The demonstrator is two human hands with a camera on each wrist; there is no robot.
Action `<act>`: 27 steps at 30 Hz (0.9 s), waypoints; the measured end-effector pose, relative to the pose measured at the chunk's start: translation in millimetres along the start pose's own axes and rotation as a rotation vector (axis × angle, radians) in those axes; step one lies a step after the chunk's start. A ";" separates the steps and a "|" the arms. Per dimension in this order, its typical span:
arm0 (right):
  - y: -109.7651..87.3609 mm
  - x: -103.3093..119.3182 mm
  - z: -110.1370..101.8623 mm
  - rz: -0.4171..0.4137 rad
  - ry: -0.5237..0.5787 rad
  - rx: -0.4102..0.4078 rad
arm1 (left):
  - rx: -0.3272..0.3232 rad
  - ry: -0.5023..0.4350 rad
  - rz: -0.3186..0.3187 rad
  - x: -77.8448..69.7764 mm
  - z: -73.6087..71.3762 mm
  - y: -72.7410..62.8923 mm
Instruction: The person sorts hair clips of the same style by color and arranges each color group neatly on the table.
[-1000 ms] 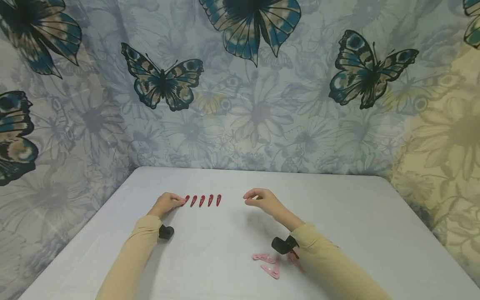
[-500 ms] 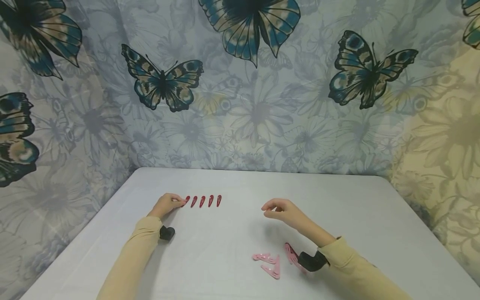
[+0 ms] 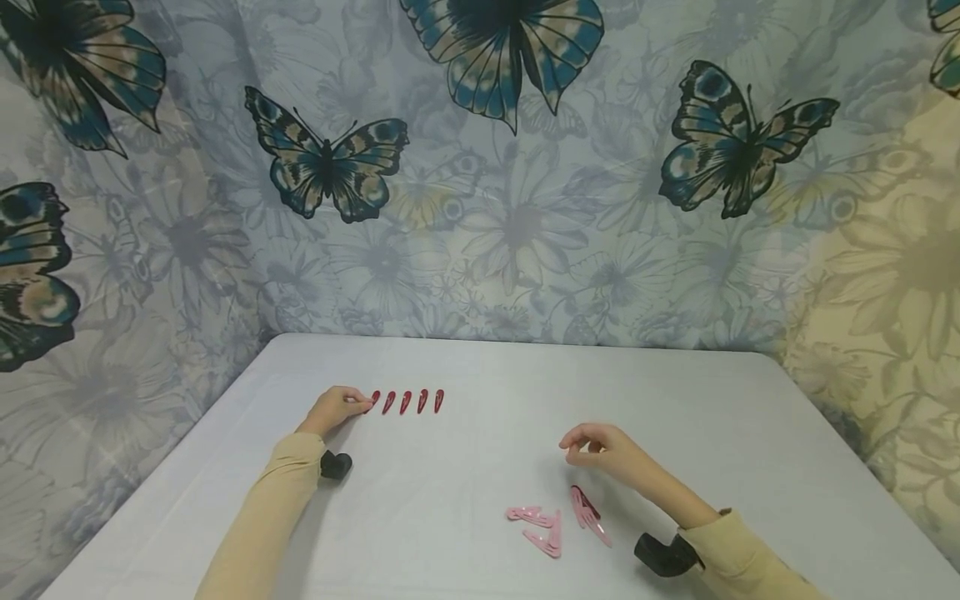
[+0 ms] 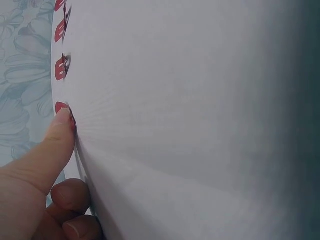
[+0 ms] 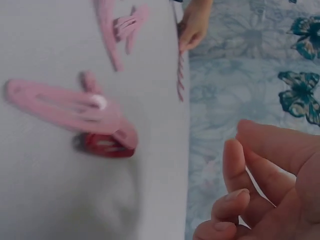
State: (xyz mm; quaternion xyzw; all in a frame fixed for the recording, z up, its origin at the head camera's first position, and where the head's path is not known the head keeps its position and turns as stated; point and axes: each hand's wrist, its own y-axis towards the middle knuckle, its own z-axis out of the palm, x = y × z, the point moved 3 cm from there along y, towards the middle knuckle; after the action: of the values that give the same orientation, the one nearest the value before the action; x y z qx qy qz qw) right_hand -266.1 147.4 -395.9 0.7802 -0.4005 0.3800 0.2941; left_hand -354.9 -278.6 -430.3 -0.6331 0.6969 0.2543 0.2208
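My left hand (image 3: 335, 408) is at the left end of a row of several red snap hair clips (image 3: 406, 402). Thumb and finger pinch the leftmost red hair clip (image 4: 61, 107), partly covering it on the table; the thumb lies over it in the left wrist view. To the right, my right hand (image 3: 603, 448) is raised above the table, fingers loosely bent, thumb tip near the index tip, holding nothing. Just below it lie pink hair clips (image 5: 60, 107) with a red hair clip (image 5: 107, 145) partly under them.
More pink hair clips (image 3: 546, 537) lie slightly left of that small pile. A white cloth covers the table (image 3: 420, 483). Behind it hangs a butterfly-patterned curtain (image 3: 517, 217). Each wrist carries a black camera (image 3: 666, 554).
My right hand has moved right and toward me, away from the row, uncovering the pile of pink and red hair clips. My left hand has stayed on the leftmost clip.
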 end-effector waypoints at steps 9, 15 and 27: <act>-18.1 -26.6 8.5 0.073 -0.035 0.024 | -0.001 -0.009 -0.026 1.1 0.9 -1.7; -25.0 -31.9 12.9 0.094 -0.076 0.020 | -0.010 -0.015 -0.017 0.9 0.4 -2.5; -28.4 -30.8 14.4 0.060 -0.127 0.036 | -0.020 -0.022 -0.004 2.9 0.7 -1.8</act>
State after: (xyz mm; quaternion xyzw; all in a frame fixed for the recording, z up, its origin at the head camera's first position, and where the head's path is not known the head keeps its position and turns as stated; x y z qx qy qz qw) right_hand -248.9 163.1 -433.6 0.7954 -0.4347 0.3457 0.2426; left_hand -353.5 -280.6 -432.9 -0.6338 0.6907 0.2677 0.2224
